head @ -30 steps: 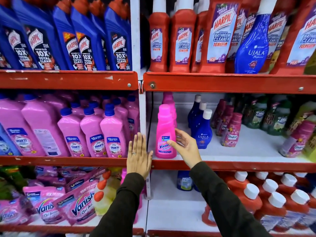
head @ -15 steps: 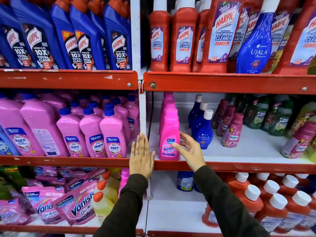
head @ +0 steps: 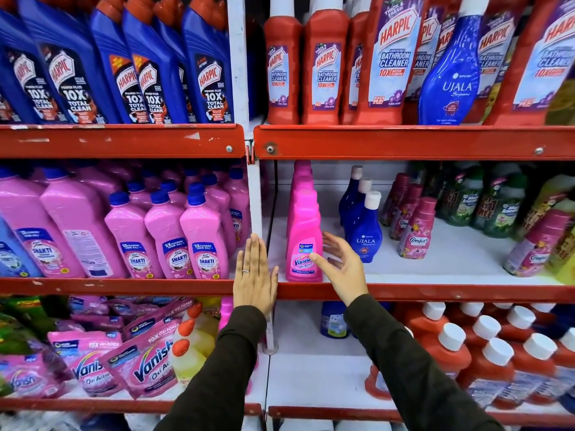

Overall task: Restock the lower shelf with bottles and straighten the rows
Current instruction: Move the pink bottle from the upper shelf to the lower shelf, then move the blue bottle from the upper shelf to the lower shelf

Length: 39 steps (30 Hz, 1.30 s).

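Note:
A pink Vanish bottle (head: 304, 241) stands upright at the front left of the white middle shelf (head: 451, 262), heading a row of the same pink bottles behind it. My right hand (head: 340, 264) is open just right of it, thumb tip on its label, fingers spread and not wrapped round it. My left hand (head: 255, 273) lies flat, fingers together, against the white upright post and the red shelf lip (head: 435, 292), left of the bottle and apart from it. It wears a ring.
Blue Ujala bottles (head: 364, 231) and pink Comfort bottles (head: 415, 233) stand in rows to the right, green bottles (head: 485, 203) beyond. Pink Shakti bottles (head: 168, 237) fill the left bay. Below sit red bottles with white caps (head: 485, 346) and Vanish pouches (head: 146, 365).
The front pink bottle has shifted a little to the right, in line with the row behind it. My right hand has loosened off it and opened. My left hand stays on the post.

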### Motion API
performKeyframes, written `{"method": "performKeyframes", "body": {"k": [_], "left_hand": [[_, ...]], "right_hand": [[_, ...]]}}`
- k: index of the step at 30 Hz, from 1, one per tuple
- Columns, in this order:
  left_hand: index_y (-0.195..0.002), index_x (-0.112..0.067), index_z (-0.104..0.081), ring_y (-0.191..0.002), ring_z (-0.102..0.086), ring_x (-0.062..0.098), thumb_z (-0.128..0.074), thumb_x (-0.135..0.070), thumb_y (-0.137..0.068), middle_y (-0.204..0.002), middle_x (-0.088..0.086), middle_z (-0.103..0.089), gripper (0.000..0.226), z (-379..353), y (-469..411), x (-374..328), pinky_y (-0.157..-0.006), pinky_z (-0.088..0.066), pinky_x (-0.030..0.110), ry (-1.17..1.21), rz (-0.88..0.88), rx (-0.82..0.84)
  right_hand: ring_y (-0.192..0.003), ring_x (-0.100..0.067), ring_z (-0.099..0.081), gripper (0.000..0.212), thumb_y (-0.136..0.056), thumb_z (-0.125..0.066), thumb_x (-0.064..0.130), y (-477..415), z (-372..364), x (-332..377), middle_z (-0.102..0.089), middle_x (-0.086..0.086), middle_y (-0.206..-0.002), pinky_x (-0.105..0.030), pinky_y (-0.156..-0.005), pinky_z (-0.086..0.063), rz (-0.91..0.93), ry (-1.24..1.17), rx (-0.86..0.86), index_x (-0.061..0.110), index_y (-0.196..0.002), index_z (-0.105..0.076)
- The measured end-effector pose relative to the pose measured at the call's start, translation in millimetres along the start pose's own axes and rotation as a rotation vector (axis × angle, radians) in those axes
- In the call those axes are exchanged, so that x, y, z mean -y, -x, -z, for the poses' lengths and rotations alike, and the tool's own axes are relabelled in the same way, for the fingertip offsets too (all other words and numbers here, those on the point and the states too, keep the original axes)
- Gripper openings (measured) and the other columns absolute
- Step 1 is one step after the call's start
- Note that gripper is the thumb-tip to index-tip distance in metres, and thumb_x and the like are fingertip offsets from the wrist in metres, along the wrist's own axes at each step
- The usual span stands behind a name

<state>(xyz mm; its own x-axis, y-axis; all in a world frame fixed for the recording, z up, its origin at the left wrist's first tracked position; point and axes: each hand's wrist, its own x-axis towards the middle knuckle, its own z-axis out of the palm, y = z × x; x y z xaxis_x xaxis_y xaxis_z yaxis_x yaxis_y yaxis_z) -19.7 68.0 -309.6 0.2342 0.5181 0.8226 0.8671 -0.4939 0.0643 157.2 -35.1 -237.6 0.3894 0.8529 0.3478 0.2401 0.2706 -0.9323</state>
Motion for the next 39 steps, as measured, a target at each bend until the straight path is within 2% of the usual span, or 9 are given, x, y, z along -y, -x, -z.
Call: {"method": "performKeyframes", "body": {"k": [2,6,11,18,23,26,28,33,39], "left_hand": [[-0.159,0.000,0.011,-0.157,0.016,0.025,-0.013,-0.038,-0.106,-0.168,0.018,0.021,0.069,3,1,-1,-0.126,-0.001,0.041,-0.003,0.007,0.008],[-0.160,-0.005,0.013,-0.157,0.016,0.023,-0.006,-0.044,-0.107,-0.168,0.014,0.023,0.069,19,-7,-13,-0.128,0.005,0.038,0.033,-0.032,0.003],[-0.160,-0.008,0.015,-0.157,0.018,0.021,-0.031,-0.041,-0.103,-0.167,0.009,0.028,0.080,51,-52,-51,-0.128,0.010,0.037,0.084,-0.092,-0.081],[-0.160,-0.012,0.016,-0.156,0.021,0.018,-0.034,-0.038,-0.104,-0.166,0.002,0.030,0.079,96,-130,-100,-0.128,0.008,0.038,0.106,-0.137,-0.224],[-0.162,-0.005,-0.007,-0.156,0.016,0.017,-0.035,-0.035,-0.105,-0.170,0.013,-0.012,0.069,125,-178,-120,-0.128,0.006,0.038,0.092,-0.152,-0.312],[-0.161,-0.005,-0.008,-0.158,0.006,0.022,-0.035,-0.034,-0.105,-0.169,0.014,-0.015,0.069,134,-201,-124,-0.128,0.007,0.038,0.073,-0.149,-0.345],[-0.161,-0.004,-0.011,-0.158,-0.001,0.025,-0.033,-0.033,-0.106,-0.170,0.015,-0.015,0.067,136,-212,-124,-0.128,0.009,0.037,0.046,-0.141,-0.336],[-0.162,-0.006,-0.012,-0.157,0.011,0.019,-0.026,-0.033,-0.107,-0.171,0.011,-0.011,0.064,128,-215,-126,-0.128,0.008,0.039,-0.024,-0.185,-0.297],[-0.163,-0.006,-0.011,-0.158,0.003,0.022,-0.025,-0.033,-0.107,-0.172,0.009,-0.008,0.064,125,-213,-127,-0.129,0.005,0.041,-0.014,-0.179,-0.304]], "right_hand": [[-0.124,-0.008,-0.054,0.052,-0.084,-0.075,0.034,5,6,1,-0.060,0.005,-0.134,-0.025,-0.103,-0.047,0.048,0.118,-0.071,0.023,-0.132,-0.056],[-0.138,-0.014,-0.041,0.049,-0.089,-0.065,0.044,9,29,6,-0.052,0.008,-0.144,-0.047,-0.118,-0.029,0.240,0.385,-0.222,0.029,-0.134,-0.053],[-0.153,-0.017,-0.015,0.048,-0.094,-0.054,0.041,8,58,35,-0.033,0.005,-0.158,-0.046,-0.124,-0.002,0.359,0.612,-0.375,0.028,-0.140,-0.046],[-0.154,-0.026,-0.011,0.053,-0.095,-0.057,0.032,-6,101,94,-0.025,-0.005,-0.163,-0.048,-0.124,-0.002,0.538,0.712,-0.536,0.019,-0.145,-0.043],[-0.154,-0.023,-0.014,0.054,-0.097,-0.053,0.031,-29,128,144,-0.025,-0.004,-0.163,-0.050,-0.124,-0.011,0.627,0.689,-0.573,0.016,-0.147,-0.040],[-0.151,-0.023,-0.021,0.054,-0.099,-0.050,0.033,-49,139,174,-0.027,-0.007,-0.161,-0.045,-0.123,-0.020,0.669,0.655,-0.561,0.012,-0.148,-0.039],[-0.150,-0.024,-0.023,0.056,-0.099,-0.047,0.033,-65,145,193,-0.027,-0.009,-0.161,-0.040,-0.123,-0.020,0.650,0.623,-0.543,0.009,-0.149,-0.037],[-0.152,-0.025,-0.018,0.063,-0.102,-0.044,0.027,-99,159,224,-0.021,-0.014,-0.163,-0.024,-0.119,-0.010,0.414,0.512,-0.357,0.004,-0.154,-0.018],[-0.135,-0.025,-0.047,0.050,-0.100,-0.047,0.018,-109,176,238,-0.049,-0.012,-0.147,-0.025,-0.109,-0.034,0.304,0.394,-0.248,0.007,-0.149,-0.036]]}}
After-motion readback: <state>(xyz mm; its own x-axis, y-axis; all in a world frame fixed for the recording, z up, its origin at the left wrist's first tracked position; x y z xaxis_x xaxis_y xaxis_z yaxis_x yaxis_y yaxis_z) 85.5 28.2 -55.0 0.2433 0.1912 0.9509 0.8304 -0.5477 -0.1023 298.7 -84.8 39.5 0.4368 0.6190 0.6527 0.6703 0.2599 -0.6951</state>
